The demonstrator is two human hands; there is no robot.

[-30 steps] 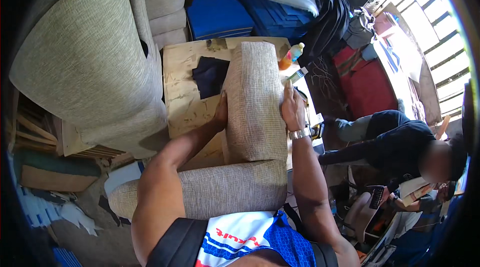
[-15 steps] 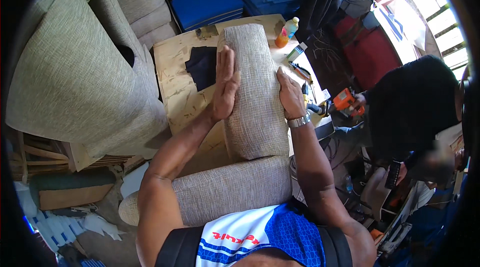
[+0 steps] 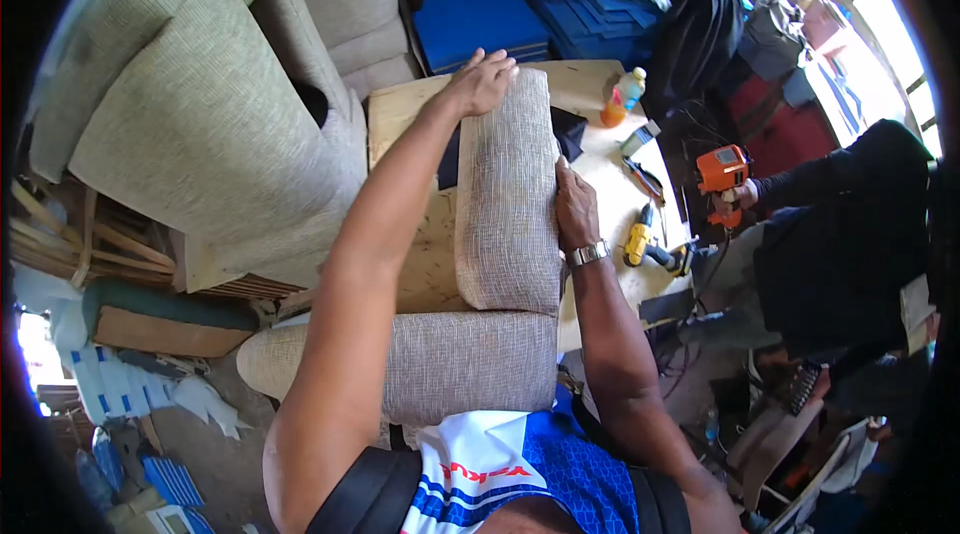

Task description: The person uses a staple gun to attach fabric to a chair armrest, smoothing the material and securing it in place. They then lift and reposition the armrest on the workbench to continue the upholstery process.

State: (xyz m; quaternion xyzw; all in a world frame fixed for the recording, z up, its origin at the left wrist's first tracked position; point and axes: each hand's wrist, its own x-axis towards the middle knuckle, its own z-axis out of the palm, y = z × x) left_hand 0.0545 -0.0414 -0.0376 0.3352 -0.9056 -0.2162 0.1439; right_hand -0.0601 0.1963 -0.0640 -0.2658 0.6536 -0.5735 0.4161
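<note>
An L-shaped upholstered furniture piece (image 3: 508, 199), covered in beige-grey woven fabric, lies partly on a wooden table (image 3: 405, 119). Its long arm points away from me, while the padded crosspiece (image 3: 470, 364) runs along my body. At the far left corner of the long arm rests my left hand (image 3: 483, 84), fingers stretched out and open. My right hand (image 3: 577, 206), with a metal watch at the wrist, lies flat and open along the right side. A dark cloth (image 3: 569, 134) shows from beneath the long arm on both sides.
On the table's right are a bottle of orange drink (image 3: 623, 99), a small box (image 3: 640, 138), pliers (image 3: 645, 179) and a yellow-black drill (image 3: 640, 239). A person at right holds an orange tool (image 3: 722, 171). Upholstered sofa parts (image 3: 205, 134) stand at left; blue foam sheets (image 3: 478, 26) lie behind.
My left hand has slid from the left side to the far end of the long arm. The right hand stays against the right side. The dark cloth now also shows to the right.
</note>
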